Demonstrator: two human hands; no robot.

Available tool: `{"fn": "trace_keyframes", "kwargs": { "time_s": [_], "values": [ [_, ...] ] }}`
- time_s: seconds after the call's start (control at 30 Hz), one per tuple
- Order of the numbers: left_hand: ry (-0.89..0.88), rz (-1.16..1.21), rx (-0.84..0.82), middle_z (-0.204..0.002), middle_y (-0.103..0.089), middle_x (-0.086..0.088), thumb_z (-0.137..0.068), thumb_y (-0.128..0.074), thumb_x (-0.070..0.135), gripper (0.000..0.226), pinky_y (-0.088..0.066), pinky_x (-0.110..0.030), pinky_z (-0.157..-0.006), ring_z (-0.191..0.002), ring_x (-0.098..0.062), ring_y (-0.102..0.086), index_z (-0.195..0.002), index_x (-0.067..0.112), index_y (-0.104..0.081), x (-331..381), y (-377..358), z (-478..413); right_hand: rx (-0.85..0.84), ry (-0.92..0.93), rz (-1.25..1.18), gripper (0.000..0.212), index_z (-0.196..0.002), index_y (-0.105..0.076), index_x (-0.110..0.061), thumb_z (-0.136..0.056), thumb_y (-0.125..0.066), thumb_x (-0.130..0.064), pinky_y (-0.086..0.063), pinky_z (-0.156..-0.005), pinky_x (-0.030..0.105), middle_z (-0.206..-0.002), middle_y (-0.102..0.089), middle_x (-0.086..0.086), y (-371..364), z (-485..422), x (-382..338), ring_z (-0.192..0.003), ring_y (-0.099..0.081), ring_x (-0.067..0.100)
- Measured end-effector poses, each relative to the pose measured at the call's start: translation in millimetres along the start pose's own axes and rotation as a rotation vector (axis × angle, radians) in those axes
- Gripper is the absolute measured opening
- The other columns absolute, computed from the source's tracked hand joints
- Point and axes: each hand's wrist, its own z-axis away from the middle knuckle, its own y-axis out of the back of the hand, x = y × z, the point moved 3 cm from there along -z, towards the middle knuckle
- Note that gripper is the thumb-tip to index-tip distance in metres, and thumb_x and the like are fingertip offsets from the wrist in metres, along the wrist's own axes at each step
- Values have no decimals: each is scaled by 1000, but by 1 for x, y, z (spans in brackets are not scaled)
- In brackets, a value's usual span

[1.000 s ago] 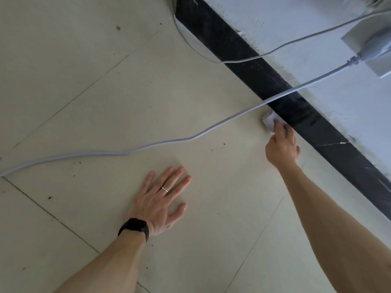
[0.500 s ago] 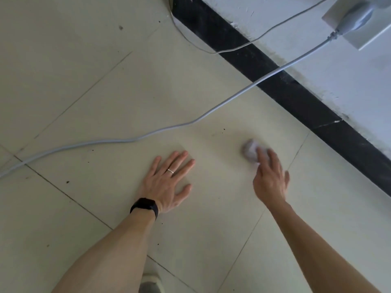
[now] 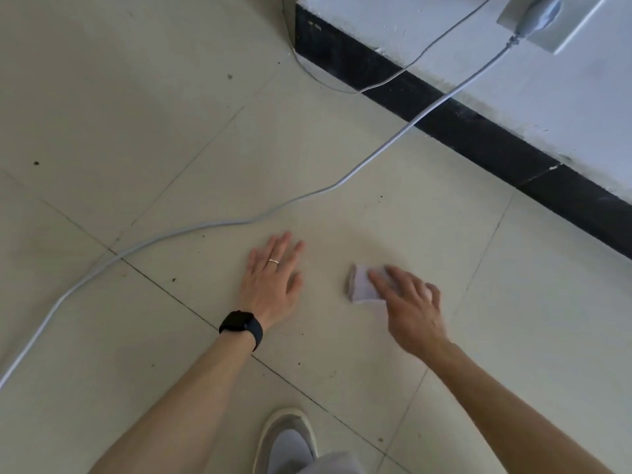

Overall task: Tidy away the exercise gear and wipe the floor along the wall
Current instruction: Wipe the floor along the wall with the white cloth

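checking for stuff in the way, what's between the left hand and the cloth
Just bare floor tile between the left hand and the cloth, shown in the head view.

Soft, even light across floor [image 3: 136,97]; shadows faint. Right hand [image 3: 412,311] and cloth [image 3: 361,285] motion-blurred. Whole frame slightly soft.

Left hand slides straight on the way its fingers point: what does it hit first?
Likely the thick grey cable, lying on the pale floor tiles just ahead of the left hand.
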Motion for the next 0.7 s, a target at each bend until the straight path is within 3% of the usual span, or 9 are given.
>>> {"fn": "trace_keyframes", "kwargs": {
  "time_s": [0.1,0.17,0.27,0.37,0.47,0.53,0.6,0.67,0.7],
  "values": [
    [81,-73,-2,-164,2,9,-100,-36,38,60,-7,-48,-122,-153,-20,-2,-156,36,-17,-37,14,32,41,-508,-280,61,-155,-18,-33,-99,-39,-24,-16,-117,58,-164,-14,2,20,-49,3,-150,-12,24],
    [119,-92,-77,-163,10,11,-104,-34,42,58,-2,-47,-123,-153,-19,5,-156,41,-10,-55,21,46,45,-499,-350,60,-158,-11,-26,-102,-33,-31,-8,-118,62,-167,-6,3,13,-55,-30,-153,-2,20],
    [151,-84,-163,-164,11,13,-104,-28,50,56,-1,-44,-123,-153,-17,9,-155,47,-6,-63,24,50,54,-44,-233,58,-158,-13,-32,-102,-26,-37,-8,-119,61,-167,-6,-3,-17,-10,-102,-153,0,15],
    [161,-56,-160,-165,6,12,-103,-31,49,56,-3,-42,-123,-153,-17,7,-155,46,-11,-61,24,46,-32,555,-61,60,-155,-25,-36,-97,-41,-34,-14,-114,59,-165,-18,-5,-46,51,-148,-153,-11,16],
    [176,-66,-173,-165,9,12,-104,-29,47,56,-2,-43,-122,-153,-17,9,-155,45,-8,-59,22,47,-81,755,50,68,-155,-23,-39,-91,-41,-27,-13,-113,58,-165,-17,-6,-44,34,-132,-152,-16,16],
    [184,-74,-174,-166,8,10,-104,-29,45,55,-4,-44,-122,-153,-19,8,-155,44,-8,-55,23,48,-56,561,45,72,-155,-19,-42,-87,-30,-23,-13,-115,60,-165,-7,-8,-29,-4,-105,-151,-9,12],
    [207,-75,-189,-166,8,8,-105,-29,41,56,-5,-46,-122,-153,-21,7,-156,42,-7,-51,24,47,-91,152,-92,69,-155,-14,-44,-91,-22,-21,-6,-119,61,-166,1,-10,-5,-37,-74,-152,2,8],
    [235,-78,-208,-166,8,6,-105,-29,37,57,-6,-47,-123,-153,-24,7,-156,40,-6,-44,26,46,-59,-180,-280,64,-155,-19,-43,-97,-31,-17,-3,-120,61,-167,-2,-8,8,-42,-61,-152,4,10],
    [245,-93,-210,-166,8,5,-104,-30,35,58,-7,-48,-123,-153,-26,6,-157,39,-6,-40,26,46,-40,-240,-323,65,-154,-20,-42,-97,-35,-15,-4,-119,61,-167,-3,-6,8,-34,-64,-152,4,11]
  ]
}}
